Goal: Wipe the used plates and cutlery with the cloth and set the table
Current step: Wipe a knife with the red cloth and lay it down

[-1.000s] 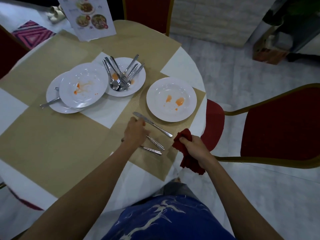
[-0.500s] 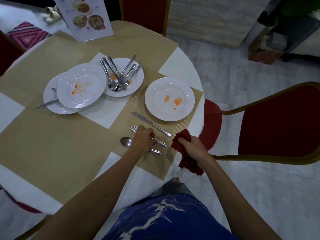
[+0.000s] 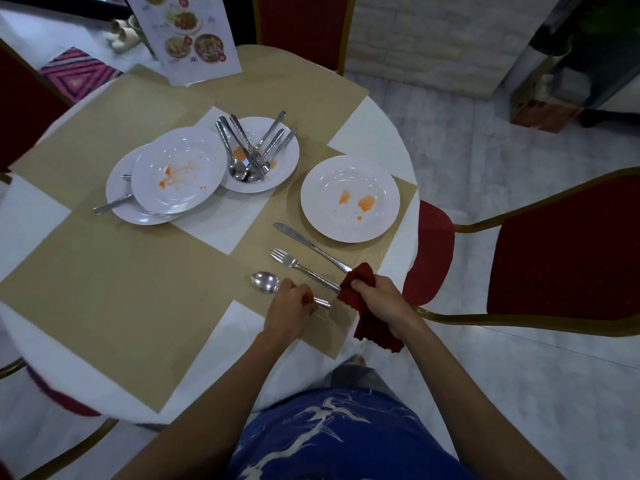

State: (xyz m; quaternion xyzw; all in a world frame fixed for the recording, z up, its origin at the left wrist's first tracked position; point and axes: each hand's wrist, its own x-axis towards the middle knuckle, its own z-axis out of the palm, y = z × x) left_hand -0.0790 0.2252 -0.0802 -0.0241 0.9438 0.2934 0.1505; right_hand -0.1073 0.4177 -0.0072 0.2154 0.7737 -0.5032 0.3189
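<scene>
The left hand (image 3: pixel 291 304) is curled round the handle of a spoon (image 3: pixel 265 282), whose bowl rests on a beige placemat (image 3: pixel 381 251) near the close edge of the round, white-clothed table (image 3: pixel 374 140). The right hand (image 3: pixel 379 299) is closed round a bunched red cloth (image 3: pixel 375 332); part of it hangs below the fist, and its upper fold touches the handle end of a fork (image 3: pixel 299 266) lying just beyond the spoon. A table knife (image 3: pixel 306 243) lies beyond the fork, roughly parallel, its handle also reaching the cloth. Just past it, on the same mat, sits a white plate (image 3: pixel 349 174) smeared with orange sauce. Farther left a sauce-stained plate (image 3: pixel 180 192) sits on a lower plate (image 3: pixel 138 216), a utensil handle (image 3: pixel 107 206) poking out between them. Beside these, a third plate (image 3: pixel 289 161) holds a pile of spoons and forks (image 3: pixel 252 154). A menu card (image 3: pixel 188 32) stands at the far edge, showing photographed dishes; its captions are too small to read. A red chair (image 3: pixel 568 244) with a gold frame stands to the right.
</scene>
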